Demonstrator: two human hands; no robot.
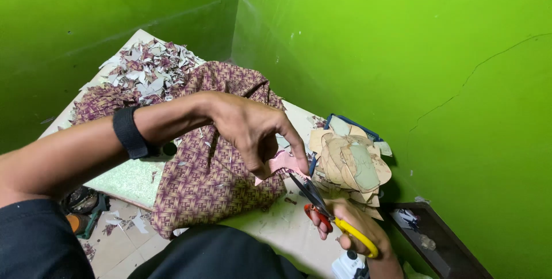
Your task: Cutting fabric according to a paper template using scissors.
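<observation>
Head cam: my left hand (253, 132) pinches a small pink piece (286, 163) at frame centre, thumb & fingers closed on its top edge. Right hand (356, 227) at 5 o'clock grips yellow-handled scissors (328, 213), blades at the piece's lower edge. The piece looks thin, light, floppy; I'd hold it close to the cut line. Tan cut-out stack (351, 161) at 3 o'clock, patterned cloth (207, 175) under the hand, scrap pile (149, 72) at 11. Piece mostly hidden by fingers; right wrist cut off.

Pink scrap (284, 161) between open yellow-handled scissors (328, 210)
</observation>
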